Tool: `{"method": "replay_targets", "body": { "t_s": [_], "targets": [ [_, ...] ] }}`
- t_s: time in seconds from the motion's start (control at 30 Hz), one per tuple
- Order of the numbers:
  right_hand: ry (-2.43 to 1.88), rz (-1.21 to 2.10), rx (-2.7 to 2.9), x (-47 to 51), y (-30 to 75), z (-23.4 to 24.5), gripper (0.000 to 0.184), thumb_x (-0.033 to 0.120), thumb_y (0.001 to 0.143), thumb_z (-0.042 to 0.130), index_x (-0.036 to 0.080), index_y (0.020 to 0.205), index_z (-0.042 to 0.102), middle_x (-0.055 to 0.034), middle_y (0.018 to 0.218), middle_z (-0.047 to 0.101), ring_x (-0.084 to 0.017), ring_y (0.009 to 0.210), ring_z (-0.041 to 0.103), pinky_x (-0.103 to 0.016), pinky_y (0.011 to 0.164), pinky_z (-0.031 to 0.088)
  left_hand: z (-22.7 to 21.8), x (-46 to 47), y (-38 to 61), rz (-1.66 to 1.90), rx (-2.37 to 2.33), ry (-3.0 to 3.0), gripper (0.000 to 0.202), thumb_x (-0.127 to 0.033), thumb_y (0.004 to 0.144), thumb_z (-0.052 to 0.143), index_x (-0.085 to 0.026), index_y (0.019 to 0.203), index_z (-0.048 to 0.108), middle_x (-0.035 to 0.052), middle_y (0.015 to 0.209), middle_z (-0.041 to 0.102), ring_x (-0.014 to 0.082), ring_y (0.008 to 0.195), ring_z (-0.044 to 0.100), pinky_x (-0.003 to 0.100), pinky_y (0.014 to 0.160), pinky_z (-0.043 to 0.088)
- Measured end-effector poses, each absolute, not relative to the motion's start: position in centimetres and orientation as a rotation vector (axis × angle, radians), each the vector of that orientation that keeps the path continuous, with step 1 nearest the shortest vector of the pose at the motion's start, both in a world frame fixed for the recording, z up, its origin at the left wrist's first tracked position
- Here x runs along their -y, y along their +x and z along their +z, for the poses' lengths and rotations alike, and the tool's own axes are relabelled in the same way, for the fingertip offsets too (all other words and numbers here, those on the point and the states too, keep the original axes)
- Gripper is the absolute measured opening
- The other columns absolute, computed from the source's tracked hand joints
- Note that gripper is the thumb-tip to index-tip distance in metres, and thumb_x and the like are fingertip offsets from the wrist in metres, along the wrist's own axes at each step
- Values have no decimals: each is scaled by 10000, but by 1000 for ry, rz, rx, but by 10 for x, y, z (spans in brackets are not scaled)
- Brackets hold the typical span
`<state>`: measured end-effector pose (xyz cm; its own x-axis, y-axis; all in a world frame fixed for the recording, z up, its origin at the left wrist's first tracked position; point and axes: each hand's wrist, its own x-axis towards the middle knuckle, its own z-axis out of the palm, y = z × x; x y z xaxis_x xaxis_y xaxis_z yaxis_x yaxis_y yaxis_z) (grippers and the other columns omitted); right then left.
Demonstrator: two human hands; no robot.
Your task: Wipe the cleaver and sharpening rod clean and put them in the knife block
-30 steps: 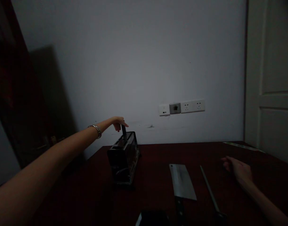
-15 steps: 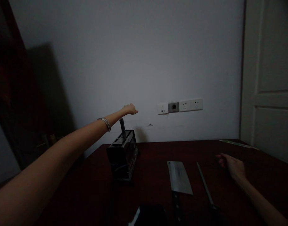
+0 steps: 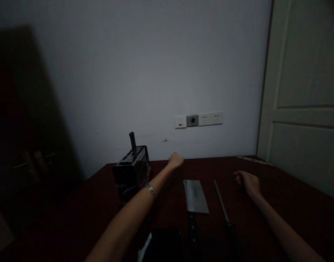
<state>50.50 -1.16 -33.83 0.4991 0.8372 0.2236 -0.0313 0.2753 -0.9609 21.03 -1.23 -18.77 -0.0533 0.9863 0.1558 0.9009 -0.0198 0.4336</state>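
Note:
My left hand (image 3: 176, 160) hovers low over the dark red table (image 3: 278, 196), just beyond the cleaver (image 3: 195, 195) and right of the black knife block (image 3: 131, 171). Its fingers look loosely spread and it holds nothing. A silver bracelet (image 3: 150, 190) sits on that wrist. One knife handle (image 3: 132, 142) sticks up from the block. My right hand (image 3: 247, 181) rests on the table right of the sharpening steel (image 3: 222, 205), fingers curled under, with nothing seen in it.
A dark object with a pale edge (image 3: 162, 245) lies at the table's near edge. A thin light strip (image 3: 254, 160) lies at the far right of the table. Wall sockets (image 3: 199, 120) sit above the table. A white door (image 3: 306, 109) stands right, a dark door (image 3: 32, 153) left.
My left hand let go of the knife handle in the block, rose, then swung right and down to hover beyond the cleaver. The view shifted; my right hand stayed resting on the table.

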Motion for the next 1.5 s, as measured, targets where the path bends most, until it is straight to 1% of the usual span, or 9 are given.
{"method": "replay_targets", "body": {
  "t_s": [0.07, 0.17, 0.27, 0.43, 0.7, 0.97, 1.23, 1.37, 1.5],
  "targets": [
    [-1145, 691, 877, 12, 504, -337, 282, 373, 567, 557, 103, 592, 633, -20, 421, 530, -114, 361, 442, -238, 370, 344, -223, 17, 203, 607, -2167, 1957, 374, -317, 834, 444, -62, 1103, 492, 190, 1127, 545, 249, 1036, 524, 345, 833, 413],
    [-1141, 692, 893, 13, 504, -336, 278, 367, 575, 551, 103, 594, 632, -16, 424, 529, -109, 368, 443, -230, 374, 346, -262, 22, 187, 565, -2279, 1945, 391, -298, 835, 397, -54, 1134, 458, 208, 1182, 511, 266, 1102, 483, 335, 871, 380],
    [-1138, 696, 912, 13, 503, -336, 266, 356, 582, 545, 105, 596, 631, -7, 419, 521, -104, 371, 440, -219, 372, 337, -286, 24, 170, 504, -2331, 2012, 391, -295, 835, 371, -56, 1131, 462, 212, 1207, 495, 287, 1145, 445, 379, 922, 332],
    [-1135, 704, 939, 11, 504, -337, 264, 356, 581, 537, 107, 583, 627, 0, 404, 513, -98, 358, 427, -217, 371, 323, -309, 23, 153, 403, -2393, 2136, 444, -330, 837, 338, -58, 1167, 455, 230, 1321, 384, 327, 1251, 301, 463, 986, 232],
    [-1163, 702, 933, 20, 498, -333, 252, 338, 559, 542, 103, 586, 628, 2, 415, 523, -102, 376, 441, -218, 396, 333, -314, 23, 150, 315, -2461, 2233, 453, -341, 848, 293, -86, 1180, 465, 200, 1305, 419, 305, 1237, 331, 438, 980, 259],
    [-1241, 677, 844, 54, 495, -320, 314, 388, 574, 468, 106, 631, 594, -10, 464, 537, -110, 394, 464, -231, 409, 369, -315, 24, 151, 267, -2460, 2267, 464, -335, 850, 282, -65, 1187, 450, 235, 1326, 379, 335, 1250, 306, 475, 970, 250],
    [-1443, 700, 1211, 104, 439, -277, 345, 390, 689, 396, 113, 650, 598, -59, 522, 601, -115, 415, 512, -215, 421, 394, -312, 26, 149, 224, -2408, 2272, 491, -346, 853, 259, -57, 1213, 428, 240, 1351, 342, 339, 1261, 289, 471, 974, 242],
    [-1651, 639, 1555, 137, 390, -270, 331, 404, 694, 458, 128, 613, 623, -106, 578, 647, -191, 548, 613, -271, 530, 450, -311, 26, 147, 204, -2387, 2263, 504, -358, 853, 250, -60, 1218, 428, 240, 1357, 334, 337, 1269, 275, 475, 977, 237],
    [-1841, 415, 1784, 166, 347, -271, 392, 453, 689, 513, 109, 810, 656, -210, 889, 663, -329, 860, 621, -419, 712, 450, -311, 27, 146, 197, -2376, 2270, 516, -359, 854, 239, -63, 1241, 410, 231, 1368, 321, 334, 1279, 258, 477, 981, 232]
  ]
}}
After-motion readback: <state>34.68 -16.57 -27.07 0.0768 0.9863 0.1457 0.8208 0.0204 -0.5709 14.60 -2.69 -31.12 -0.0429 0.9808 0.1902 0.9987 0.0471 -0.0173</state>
